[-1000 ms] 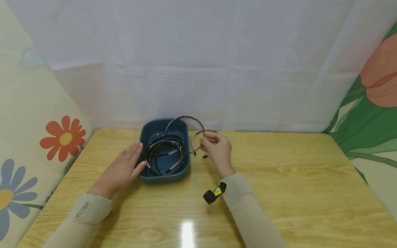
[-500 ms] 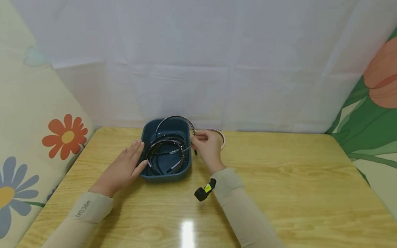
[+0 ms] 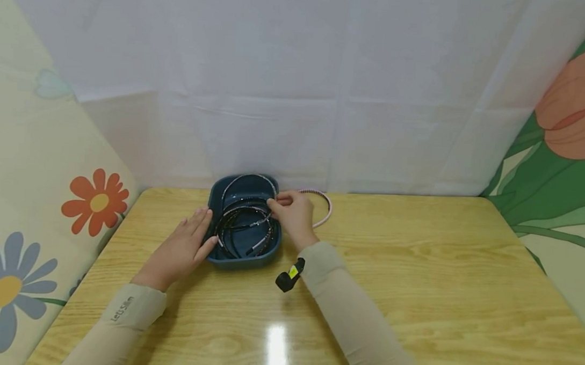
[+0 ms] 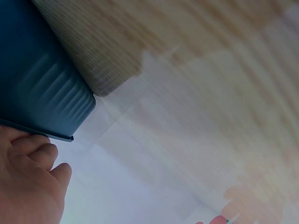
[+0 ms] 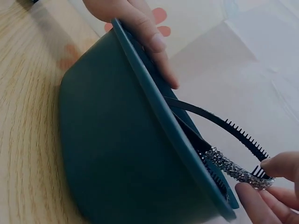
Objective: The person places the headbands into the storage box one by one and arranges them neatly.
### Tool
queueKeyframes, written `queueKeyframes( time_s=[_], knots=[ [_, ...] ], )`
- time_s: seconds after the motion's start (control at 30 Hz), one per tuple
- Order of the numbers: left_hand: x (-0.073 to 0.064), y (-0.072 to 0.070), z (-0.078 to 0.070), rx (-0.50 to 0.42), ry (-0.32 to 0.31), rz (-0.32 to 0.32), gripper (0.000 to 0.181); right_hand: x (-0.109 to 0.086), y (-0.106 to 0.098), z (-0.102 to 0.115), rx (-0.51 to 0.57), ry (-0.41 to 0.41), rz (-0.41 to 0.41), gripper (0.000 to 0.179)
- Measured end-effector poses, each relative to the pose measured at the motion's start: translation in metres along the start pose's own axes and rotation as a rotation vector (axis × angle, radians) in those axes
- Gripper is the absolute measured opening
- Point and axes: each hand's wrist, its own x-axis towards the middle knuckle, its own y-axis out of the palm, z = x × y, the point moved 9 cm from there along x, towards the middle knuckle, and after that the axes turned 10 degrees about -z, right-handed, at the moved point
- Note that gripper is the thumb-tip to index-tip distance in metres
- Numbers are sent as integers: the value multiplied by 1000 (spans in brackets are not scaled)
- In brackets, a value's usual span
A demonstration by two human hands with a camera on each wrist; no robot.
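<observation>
A dark blue plastic bin (image 3: pixel 243 264) stands near the table's back edge, with several dark, glittery headbands (image 3: pixel 218 233) lying in it. My left hand (image 3: pixel 181 248) rests on its left rim, fingers fairly straight and thumb reaching over the edge. Between thumb and fingers, my right hand (image 3: pixel 295 217) pinches a headband (image 3: pixel 248 175) at the bin's right side. In the right wrist view this headband (image 5: pixel 233 168) shows silver glitter outside and black teeth inside, its ends below the bin's rim. A pink toothed headband (image 3: pixel 329 208) lies on the table behind my right hand, partly hidden.
The wooden table (image 3: pixel 439 273) stretches right and forward of the bin. A white cloth (image 3: pixel 295 96) hangs behind it, and flower-patterned sheets (image 3: pixel 27 157) flank both sides. A black strap device (image 3: pixel 289 275) sits at my right wrist.
My right hand has moved left and brought the glittery headband lower and further over the bin. More of the pink headband shows at the right. My left hand stays on the rim.
</observation>
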Motion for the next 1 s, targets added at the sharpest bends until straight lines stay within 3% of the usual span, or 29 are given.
queueKeyframes(
  time_s=[0.7,1.0],
  knots=[
    [0,0,0,-12,3,-9,73,1,7,3,-169,-59,31,25],
    [-1,-1,-1,0,-5,-6,73,-4,3,3,-89,-112,62,18]
  ],
)
